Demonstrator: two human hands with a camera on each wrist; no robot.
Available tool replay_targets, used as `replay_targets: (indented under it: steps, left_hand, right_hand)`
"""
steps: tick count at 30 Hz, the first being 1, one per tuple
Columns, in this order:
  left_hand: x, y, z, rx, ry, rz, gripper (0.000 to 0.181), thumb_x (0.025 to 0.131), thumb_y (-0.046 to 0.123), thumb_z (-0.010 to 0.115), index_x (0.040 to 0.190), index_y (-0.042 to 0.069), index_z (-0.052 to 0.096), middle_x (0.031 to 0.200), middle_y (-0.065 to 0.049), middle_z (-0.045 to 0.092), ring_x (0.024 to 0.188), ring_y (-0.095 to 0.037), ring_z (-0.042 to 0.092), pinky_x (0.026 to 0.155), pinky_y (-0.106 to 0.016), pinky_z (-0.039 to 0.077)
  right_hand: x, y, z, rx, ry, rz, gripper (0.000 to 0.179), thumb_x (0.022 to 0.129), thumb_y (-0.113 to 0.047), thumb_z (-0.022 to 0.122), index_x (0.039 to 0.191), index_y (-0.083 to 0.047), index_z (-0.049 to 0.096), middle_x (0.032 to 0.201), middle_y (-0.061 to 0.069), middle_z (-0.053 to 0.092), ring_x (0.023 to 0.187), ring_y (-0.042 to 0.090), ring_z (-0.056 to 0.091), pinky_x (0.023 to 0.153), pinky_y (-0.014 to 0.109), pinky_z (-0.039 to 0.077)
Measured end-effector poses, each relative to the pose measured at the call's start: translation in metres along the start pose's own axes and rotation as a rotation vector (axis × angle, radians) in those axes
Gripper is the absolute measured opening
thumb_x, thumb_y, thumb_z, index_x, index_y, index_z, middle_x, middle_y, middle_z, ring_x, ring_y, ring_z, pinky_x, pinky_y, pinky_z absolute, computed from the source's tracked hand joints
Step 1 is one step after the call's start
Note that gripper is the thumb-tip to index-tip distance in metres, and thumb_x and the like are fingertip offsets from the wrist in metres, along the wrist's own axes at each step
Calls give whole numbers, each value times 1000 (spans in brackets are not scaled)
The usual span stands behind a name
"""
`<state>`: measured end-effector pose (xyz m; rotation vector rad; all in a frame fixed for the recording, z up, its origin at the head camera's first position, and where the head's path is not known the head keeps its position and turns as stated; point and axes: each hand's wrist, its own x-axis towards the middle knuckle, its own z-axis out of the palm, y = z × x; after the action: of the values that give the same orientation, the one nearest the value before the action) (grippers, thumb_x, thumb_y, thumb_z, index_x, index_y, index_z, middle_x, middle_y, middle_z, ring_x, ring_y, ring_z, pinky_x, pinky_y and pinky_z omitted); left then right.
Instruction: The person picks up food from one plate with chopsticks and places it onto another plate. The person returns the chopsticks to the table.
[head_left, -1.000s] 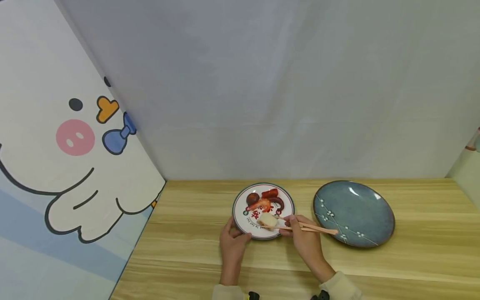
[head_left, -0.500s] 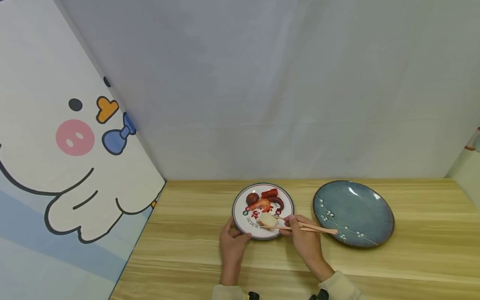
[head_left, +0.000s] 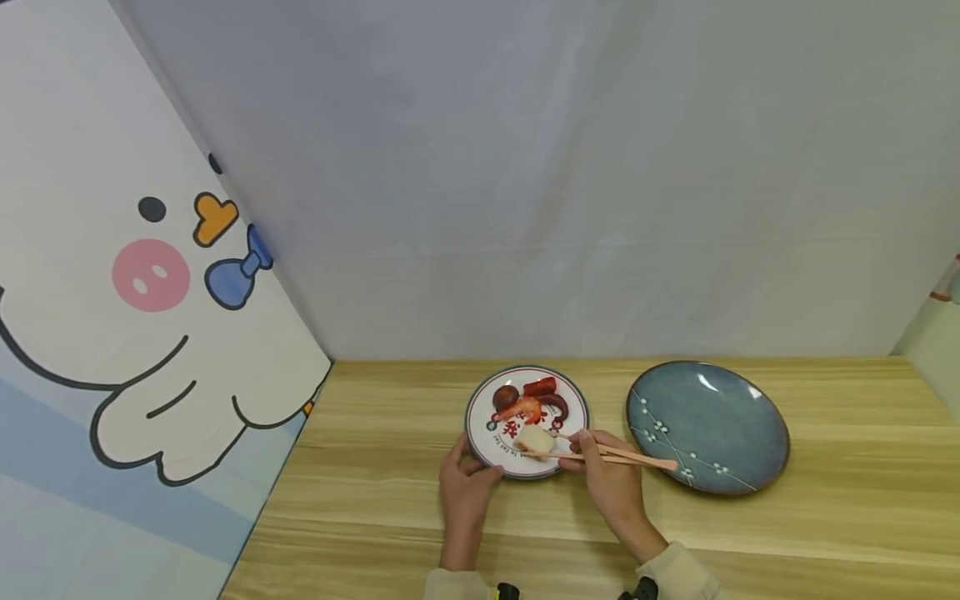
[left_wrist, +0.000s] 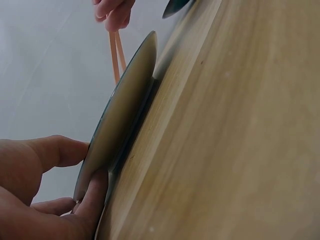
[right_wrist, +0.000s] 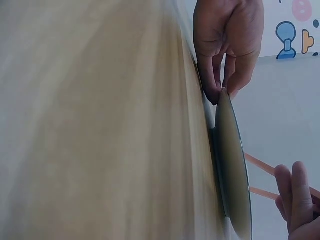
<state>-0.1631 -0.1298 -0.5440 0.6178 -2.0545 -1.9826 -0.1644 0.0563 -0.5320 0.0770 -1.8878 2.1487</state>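
A small white plate [head_left: 491,454] with red print and a dark rim lies on the table. My left hand [head_left: 467,490] pinches its near-left rim; in the left wrist view the thumb is above the rim and a finger [left_wrist: 95,197] under it. With my right hand [head_left: 611,483] I hold a pair of light orange chopsticks [head_left: 637,459] over the plate's near-right side. Their tips lie on either side of a pale cream food piece [head_left: 536,440] with a brownish edge, on the plate. Whether they squeeze it, I cannot tell. Behind it are a shrimp-like orange piece [head_left: 519,408] and several reddish-brown pieces [head_left: 506,397].
To the right stands a larger blue-grey plate [head_left: 720,417] with a white blossom pattern, near my right hand. Both plates rest on a wood-grain table [head_left: 360,500]. A grey backdrop [head_left: 600,208] rises behind, and a cartoon-printed panel [head_left: 172,350] leans at the left.
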Motion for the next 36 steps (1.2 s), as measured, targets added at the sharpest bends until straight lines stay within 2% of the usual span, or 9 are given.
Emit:
replay_targets:
  steps: [6, 10, 16, 28, 36]
  left_hand:
    - [0, -2, 0, 15, 4, -10, 83, 74, -19, 76, 152, -10, 48, 130, -24, 53, 98, -28, 63, 67, -21, 55]
    - [1, -2, 0, 2, 4, 8, 84, 73, -19, 76, 151, -11, 47, 130, -26, 53, 98, -30, 63, 66, -21, 55]
    - [0, 0, 0, 11, -1, -14, 84, 74, -19, 75, 153, -10, 46, 130, -24, 53, 100, -29, 63, 68, -21, 55]
    - [0, 0, 0, 16, 1, -26, 85, 75, -19, 76, 154, -9, 45, 130, -24, 53, 101, -29, 64, 69, -22, 56]
    - [0, 0, 0, 7, 5, -12, 85, 74, -19, 76, 153, -9, 47, 127, -23, 55, 98, -26, 64, 67, -21, 54]
  right_hand:
    - [0, 1, -1, -5, 11, 4, 26, 107, 6, 50, 103, 25, 66, 99, 41, 63, 73, 11, 77, 67, 25, 63]
    - [1, 0, -1, -5, 20, 14, 26, 107, 6, 49, 103, 25, 66, 96, 39, 64, 73, 12, 77, 67, 26, 63]
    - [0, -3, -2, -8, 26, 59, 27, 108, 3, 49, 106, 25, 66, 97, 38, 66, 71, 6, 76, 69, 25, 63]
    - [1, -6, -3, -33, -24, 39, 27, 108, 2, 50, 104, 23, 67, 100, 41, 65, 72, 3, 75, 69, 26, 63]
    - [3, -9, 2, -91, -53, 111, 27, 109, -2, 52, 108, 19, 68, 104, 36, 68, 72, 5, 76, 70, 26, 63]
